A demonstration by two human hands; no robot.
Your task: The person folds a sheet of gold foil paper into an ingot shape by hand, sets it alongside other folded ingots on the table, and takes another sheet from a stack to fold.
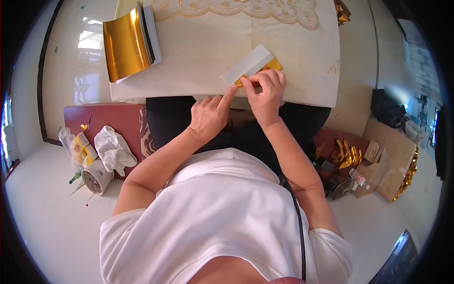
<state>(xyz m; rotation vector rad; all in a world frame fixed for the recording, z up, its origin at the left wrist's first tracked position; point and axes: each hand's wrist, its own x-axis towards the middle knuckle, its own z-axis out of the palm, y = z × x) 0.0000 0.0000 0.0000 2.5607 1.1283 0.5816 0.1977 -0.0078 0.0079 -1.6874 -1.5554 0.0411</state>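
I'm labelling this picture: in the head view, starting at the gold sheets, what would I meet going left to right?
Stack of glossy gold sheets → left hand → right hand → gold foil ribbons → cardboard box. The gold-and-white paper strip overlaps the hands, so it's left out.

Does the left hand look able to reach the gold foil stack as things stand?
Probably yes: nothing seems to block the left hand from the gold foil stack across the cream tablecloth, though it would first leave the folded gold-and-white paper.
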